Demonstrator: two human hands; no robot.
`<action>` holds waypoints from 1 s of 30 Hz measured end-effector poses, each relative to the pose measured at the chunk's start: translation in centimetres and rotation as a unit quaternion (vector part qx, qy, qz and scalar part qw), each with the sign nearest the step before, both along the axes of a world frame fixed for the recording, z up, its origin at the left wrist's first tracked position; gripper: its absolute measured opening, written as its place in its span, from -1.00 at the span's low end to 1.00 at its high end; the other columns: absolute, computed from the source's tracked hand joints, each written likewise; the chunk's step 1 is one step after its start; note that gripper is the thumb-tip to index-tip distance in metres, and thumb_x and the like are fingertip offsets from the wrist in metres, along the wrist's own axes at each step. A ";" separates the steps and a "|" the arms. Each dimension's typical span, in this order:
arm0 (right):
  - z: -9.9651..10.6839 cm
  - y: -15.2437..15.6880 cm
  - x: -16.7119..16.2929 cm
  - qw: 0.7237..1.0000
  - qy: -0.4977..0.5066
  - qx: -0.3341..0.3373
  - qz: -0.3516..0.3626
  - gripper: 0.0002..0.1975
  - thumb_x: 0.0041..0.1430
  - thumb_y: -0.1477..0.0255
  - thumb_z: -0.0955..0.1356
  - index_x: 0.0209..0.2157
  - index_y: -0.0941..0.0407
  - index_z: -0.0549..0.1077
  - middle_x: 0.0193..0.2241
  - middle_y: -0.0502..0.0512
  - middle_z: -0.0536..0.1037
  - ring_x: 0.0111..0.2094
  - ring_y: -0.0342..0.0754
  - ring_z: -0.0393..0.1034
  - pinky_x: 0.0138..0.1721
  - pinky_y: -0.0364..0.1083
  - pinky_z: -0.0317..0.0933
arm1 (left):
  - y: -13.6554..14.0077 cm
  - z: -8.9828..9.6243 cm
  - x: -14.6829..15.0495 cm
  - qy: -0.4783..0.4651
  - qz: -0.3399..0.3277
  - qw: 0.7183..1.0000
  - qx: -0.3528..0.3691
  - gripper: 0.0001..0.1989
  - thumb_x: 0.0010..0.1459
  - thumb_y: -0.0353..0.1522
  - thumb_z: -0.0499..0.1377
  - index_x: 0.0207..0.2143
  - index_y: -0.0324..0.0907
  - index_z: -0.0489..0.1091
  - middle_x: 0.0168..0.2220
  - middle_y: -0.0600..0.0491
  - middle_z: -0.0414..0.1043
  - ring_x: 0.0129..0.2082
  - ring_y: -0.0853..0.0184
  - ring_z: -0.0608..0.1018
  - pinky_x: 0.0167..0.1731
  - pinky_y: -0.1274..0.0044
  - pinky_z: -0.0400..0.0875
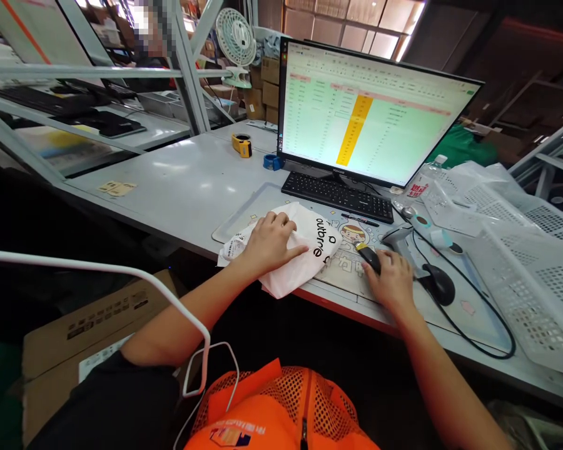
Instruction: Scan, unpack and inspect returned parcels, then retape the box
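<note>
My left hand (271,242) lies on top of a white plastic mailer bag (304,272) with black printed lettering, its thumb spread away from the fingers. The bag rests on a patterned desk mat (351,273) and hangs slightly over the desk's front edge. In my right hand (394,281) is a black-and-yellow box cutter (368,257), pointing towards the bag; I cannot make out its blade. Close beside that hand are a grey handheld scanner (400,237) and a black computer mouse (440,284). A pen (360,220) lies just beyond the bag.
A monitor (370,112) showing a spreadsheet stands behind a black keyboard (338,195). White perforated baskets (530,294) and a plastic bottle (425,178) are on the right. Tape rolls, one yellow (242,145), one blue (273,162), sit left of the monitor. A black cable (492,315) loops across the mat.
</note>
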State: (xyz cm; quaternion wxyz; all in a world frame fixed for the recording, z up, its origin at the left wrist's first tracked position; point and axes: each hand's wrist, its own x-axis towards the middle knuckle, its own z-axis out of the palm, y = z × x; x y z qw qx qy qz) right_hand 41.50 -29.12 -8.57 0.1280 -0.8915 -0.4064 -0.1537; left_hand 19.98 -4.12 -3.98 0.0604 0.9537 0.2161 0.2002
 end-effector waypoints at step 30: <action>-1.3 3.6 -5.6 0.934 0.073 0.073 0.341 -0.78 0.47 0.36 0.35 -0.33 0.09 0.48 -0.25 0.13 0.59 -0.16 0.07 0.43 -0.03 0.05 0.21 | 19.5 -2.6 -3.1 -0.125 0.390 0.901 -0.143 -0.48 0.43 -0.17 0.07 0.22 -0.37 0.44 0.20 -0.48 0.44 0.25 -0.22 0.47 0.25 0.09 0.34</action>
